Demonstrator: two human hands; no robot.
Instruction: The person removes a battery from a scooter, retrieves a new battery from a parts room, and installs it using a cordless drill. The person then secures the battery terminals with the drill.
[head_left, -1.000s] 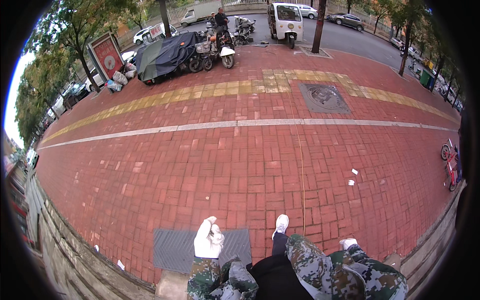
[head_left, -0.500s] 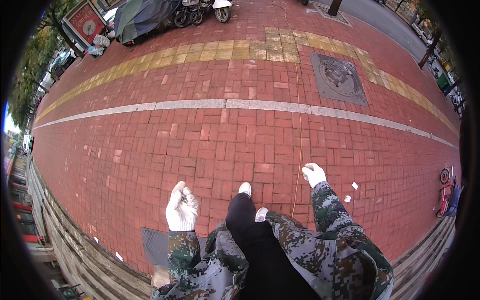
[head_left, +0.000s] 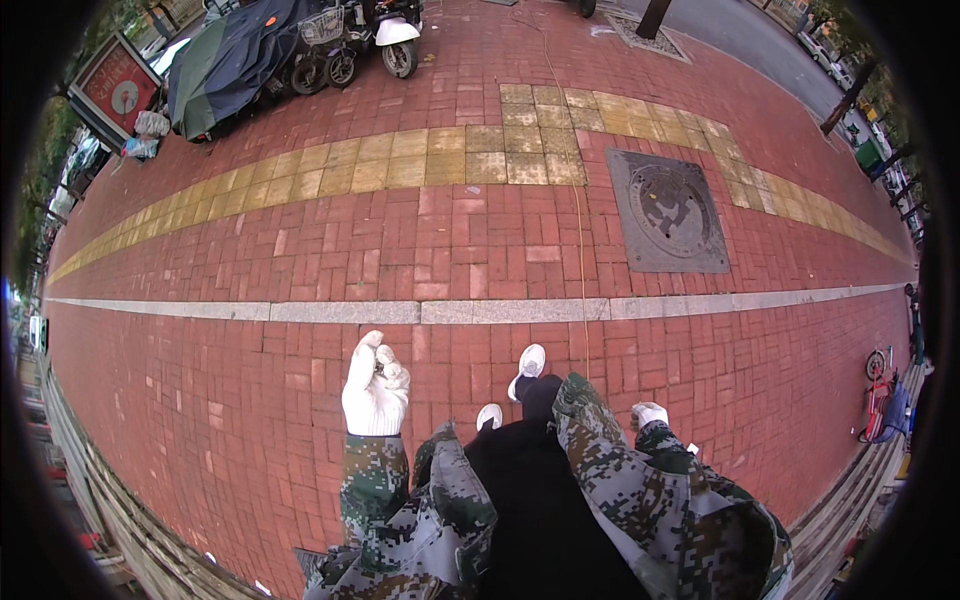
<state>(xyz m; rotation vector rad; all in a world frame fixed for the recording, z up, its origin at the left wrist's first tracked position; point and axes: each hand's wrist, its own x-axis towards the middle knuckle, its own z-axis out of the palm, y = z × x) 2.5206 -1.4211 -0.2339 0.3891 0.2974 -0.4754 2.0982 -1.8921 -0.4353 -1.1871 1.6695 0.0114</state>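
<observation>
My left hand [head_left: 376, 385], in a white glove, is raised at lower centre with its fingers curled; a small dark bit shows among them, too small to name. My right hand [head_left: 648, 414], also gloved, is low at right beside my camouflage sleeve, partly hidden, fingers curled. My white shoes [head_left: 527, 370] step on red brick paving [head_left: 250, 390] just short of a pale stone strip [head_left: 515, 310]. A thin orange cord [head_left: 579, 245] runs over the paving away from me.
Ahead lie yellow tactile tiles [head_left: 350, 160] and a square manhole cover [head_left: 665, 215]. Scooters [head_left: 398, 50], a covered vehicle [head_left: 225, 65], bags [head_left: 150, 130] and a signboard [head_left: 115, 90] stand at upper left. A tree [head_left: 650, 20] stands beside the road; a red bicycle [head_left: 880, 400] is at right.
The stone strip and manhole are nearer as I walk forward, and the view has tipped down. My right hand rose into view, then swung lower and back; my left stays raised.
</observation>
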